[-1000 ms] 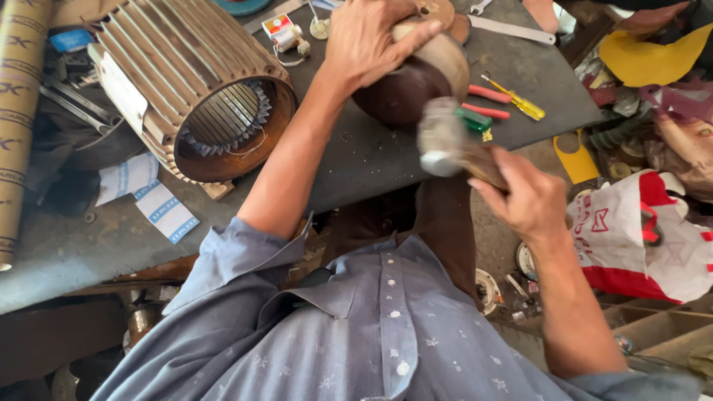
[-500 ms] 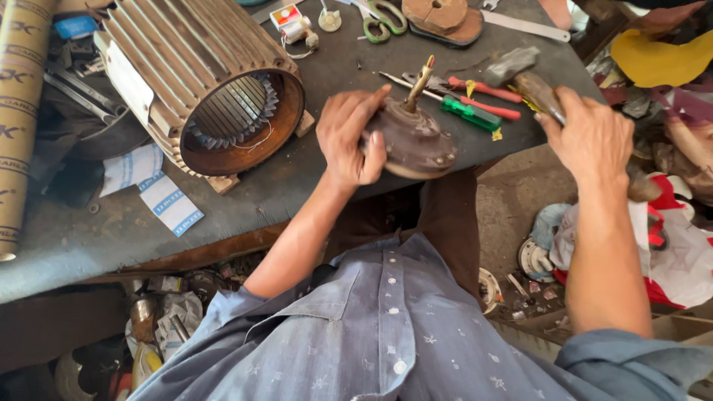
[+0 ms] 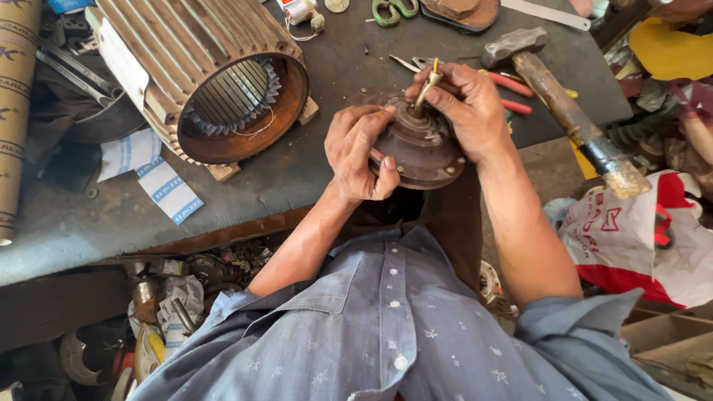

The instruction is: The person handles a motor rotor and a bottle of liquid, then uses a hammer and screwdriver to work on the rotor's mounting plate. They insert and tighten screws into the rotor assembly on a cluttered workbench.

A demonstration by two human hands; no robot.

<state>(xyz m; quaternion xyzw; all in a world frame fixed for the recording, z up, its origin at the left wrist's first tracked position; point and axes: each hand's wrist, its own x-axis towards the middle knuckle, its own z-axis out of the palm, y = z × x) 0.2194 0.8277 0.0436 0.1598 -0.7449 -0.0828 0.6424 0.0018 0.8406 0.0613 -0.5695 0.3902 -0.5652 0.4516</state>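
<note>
Clearly the round brown end cover, held at the near edge of the bench, looks like heavy, rigid cast metal, greasy enough to slip, so its rim seems the safest place to grip. Left hand curls around the cover's left rim, fingers clenched on it, while the right hand pinches a thin brass-tipped tool upright at the hub. Just right lies a hammer.

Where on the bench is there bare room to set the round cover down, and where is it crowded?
Bare bench shows between the ribbed motor housing and the left hand on the round cover. A smaller patch lies behind the cover, before the green scissors. Crowded: the right side, with hammer and pliers beside the right hand.
</note>
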